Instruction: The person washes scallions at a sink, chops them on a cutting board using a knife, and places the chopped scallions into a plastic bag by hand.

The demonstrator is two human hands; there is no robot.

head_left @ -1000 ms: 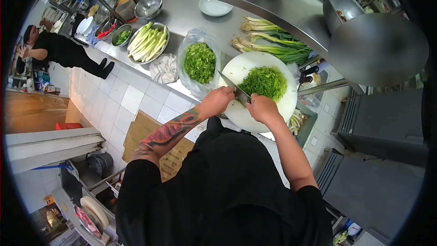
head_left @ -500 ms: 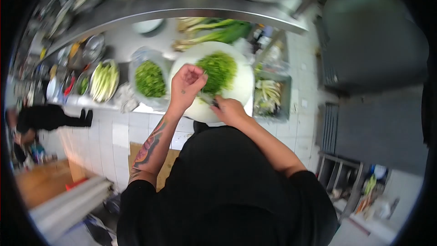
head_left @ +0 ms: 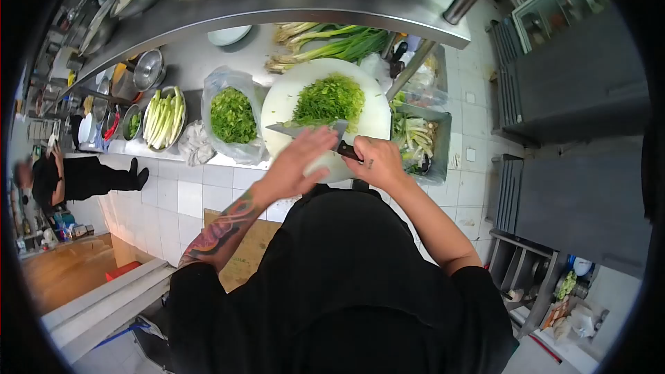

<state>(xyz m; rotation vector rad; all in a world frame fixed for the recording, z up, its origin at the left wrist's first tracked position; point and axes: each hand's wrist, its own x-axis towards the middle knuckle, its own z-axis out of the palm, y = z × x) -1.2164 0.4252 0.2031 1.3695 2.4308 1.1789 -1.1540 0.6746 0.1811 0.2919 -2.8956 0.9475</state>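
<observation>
My right hand is closed around the dark handle of a kitchen knife. The wide blade lies across the near side of a pile of finely chopped greens, its tip pointing left. My left hand is open, fingers stretched out over the blade; whether they touch it I cannot tell. Under all this is a round white cutting board. Just left of it stands a clear plastic bag with more chopped greens inside. Whole scallions lie behind the board.
A steel shelf with large bowls crosses above the counter. At the right edge hangs a bin with scallion pieces. Left are a cloth and a dish of scallion stalks. A person stands far left.
My left hand has gone from curled fingers above the greens to flat and spread over the blade. The knife has turned and now lies across the pile's near side. The view is sharper.
</observation>
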